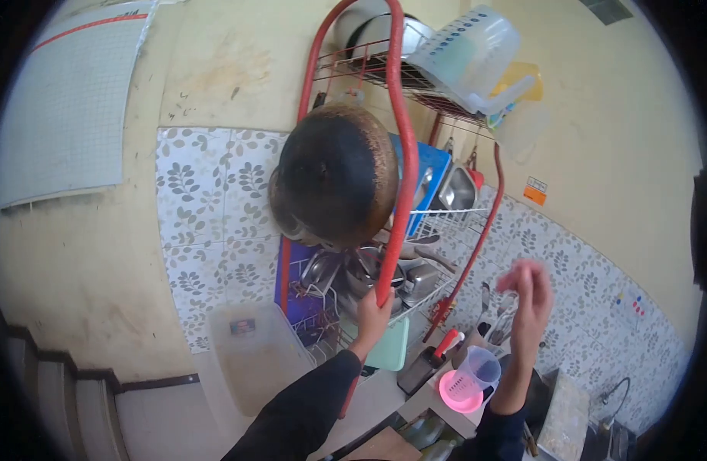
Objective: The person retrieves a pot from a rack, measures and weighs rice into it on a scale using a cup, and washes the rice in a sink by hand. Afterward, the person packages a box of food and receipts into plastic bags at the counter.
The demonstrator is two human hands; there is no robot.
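My left hand (372,316) is wrapped round the red frame post (403,192) of a dish rack. My right hand (528,296) is raised to the right of the rack, slightly blurred, touching nothing visible; its fingers look partly bent, and what they hold, if anything, cannot be made out. A large dark, scorched pot (330,173) hangs at the rack's left side. Metal pans and containers (421,283) sit on the middle shelf. A clear measuring jug (472,50) lies on the top shelf, near a yellow jug (524,81).
A clear plastic bin (261,353) stands left below the rack. Under my right hand are a pink bowl (451,399), a clear measuring cup (480,369) and a dark block with a red handle (422,370). Steps (69,399) are at lower left.
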